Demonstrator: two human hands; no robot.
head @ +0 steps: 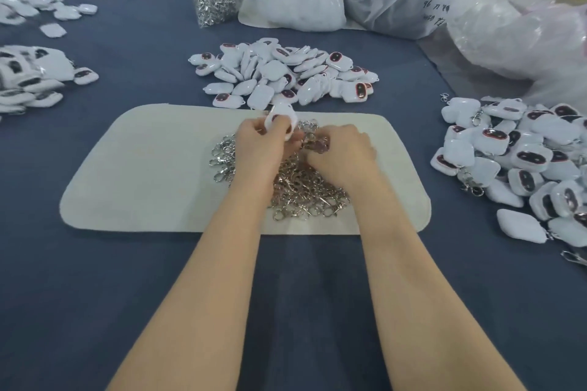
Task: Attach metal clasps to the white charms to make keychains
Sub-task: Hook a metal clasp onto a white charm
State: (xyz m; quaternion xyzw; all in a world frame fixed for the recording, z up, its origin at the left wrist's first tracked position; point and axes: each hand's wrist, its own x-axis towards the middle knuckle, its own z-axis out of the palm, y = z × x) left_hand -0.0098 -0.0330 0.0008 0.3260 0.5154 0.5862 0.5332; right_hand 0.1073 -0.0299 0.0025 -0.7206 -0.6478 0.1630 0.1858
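Left hand [260, 144] grips a white charm [283, 116] — right hand [344, 152] curls into the clasps [305, 189], grip unclear.

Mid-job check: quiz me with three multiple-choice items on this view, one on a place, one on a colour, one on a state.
1. Where does the loose clasp pile lie?
A. On the cream mat
B. Inside a white bag
C. On bare cloth at the left edge

2. What colour is the table cloth?
A. Red
B. Green
C. Dark blue

3. What is the left hand doing?
A. Lying flat and empty
B. Gripping a white charm
C. Lifting a bag

Answers:
1 A: clasps heaped on the mat.
2 C: cloth around the mat is dark blue.
3 B: its fingers curl round the charm.
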